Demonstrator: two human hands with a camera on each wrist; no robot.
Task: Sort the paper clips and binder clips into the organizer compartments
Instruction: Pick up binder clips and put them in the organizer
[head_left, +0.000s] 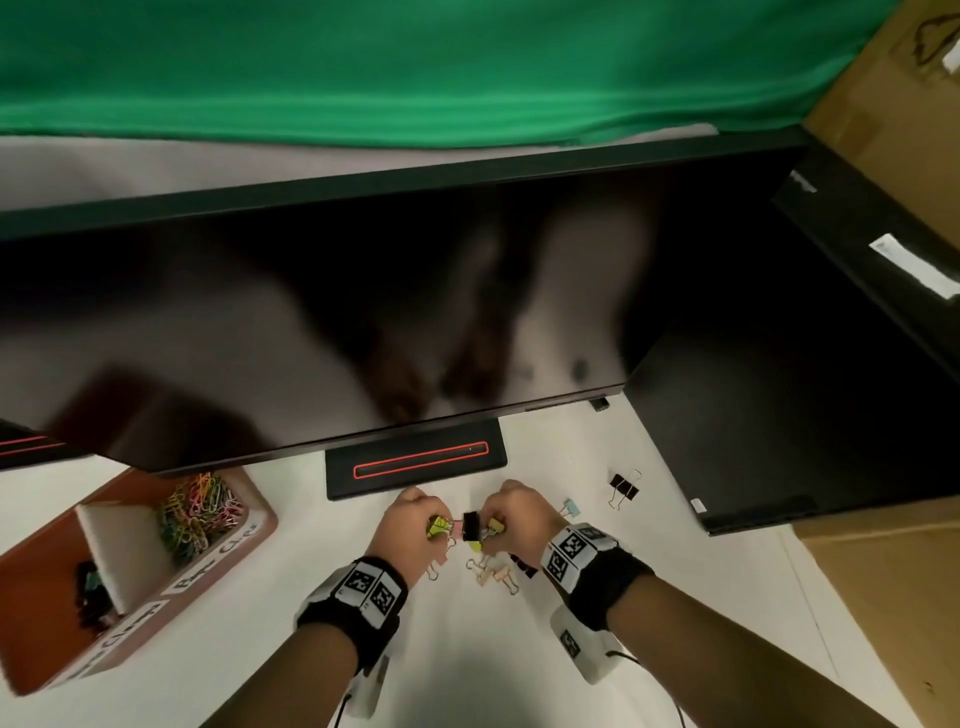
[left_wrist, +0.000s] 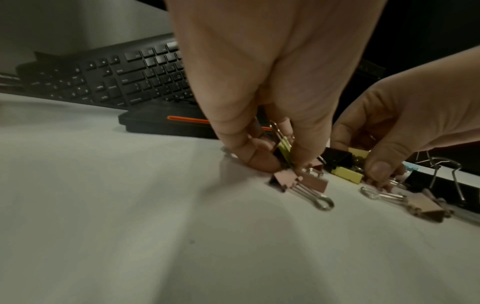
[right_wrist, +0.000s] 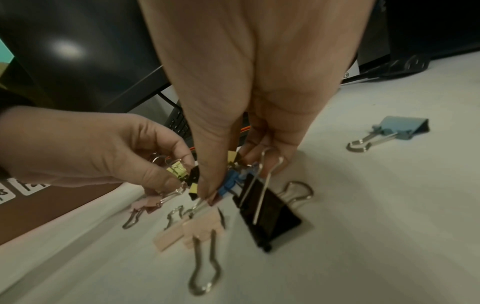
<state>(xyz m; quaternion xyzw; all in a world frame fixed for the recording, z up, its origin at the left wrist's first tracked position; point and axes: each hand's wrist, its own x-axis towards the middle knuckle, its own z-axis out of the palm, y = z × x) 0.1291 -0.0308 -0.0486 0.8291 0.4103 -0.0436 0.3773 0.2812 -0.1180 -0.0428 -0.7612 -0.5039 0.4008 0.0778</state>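
On the white table, a cluster of binder clips (head_left: 471, 526) lies between my two hands. My left hand (head_left: 434, 525) pinches a yellow-green binder clip (left_wrist: 284, 148) just above the table, and a pink clip (left_wrist: 313, 183) lies under its fingertips. My right hand (right_wrist: 233, 185) has its fingers curled round several small clips, blue (right_wrist: 228, 185) and yellow (right_wrist: 232, 157), beside the raised wire handle of a large black clip (right_wrist: 267, 216) standing on the table. The brown organizer (head_left: 249, 540) sits at the left, with coloured paper clips (head_left: 200, 512) in its far compartment and dark binder clips (head_left: 91, 587) in its near one.
Beige binder clips (head_left: 498, 574) lie loose just in front of my hands. A light blue clip (head_left: 571, 506) and a black clip (head_left: 623, 488) lie to the right. A monitor (head_left: 363, 322) with its stand (head_left: 415, 460) rises behind, and a keyboard (left_wrist: 124, 78) lies beyond it.
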